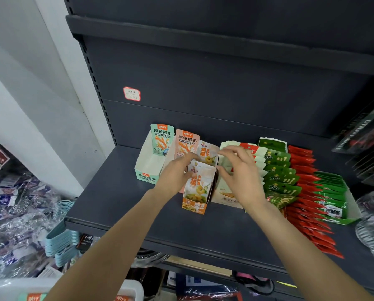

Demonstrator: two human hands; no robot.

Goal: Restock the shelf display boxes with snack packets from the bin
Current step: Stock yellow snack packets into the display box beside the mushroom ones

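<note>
Plainly, the left hand (177,170) pinches the top edge of a thin, glossy orange-and-white snack packet (198,181) standing upright in the narrow orange cardboard display box (196,199) at mid-shelf, while the right hand (239,172), at three o'clock from it, hovers with fingers loosely curled and spread, touching or just above the box's right wall, holding nothing. I judge the packet light, floppy and slick, best held by its flat sealed top rim, and the open-fronted box flimsy, so steady its side wall. At seven o'clock, the white plastic bin (129,287) sits low.
</note>
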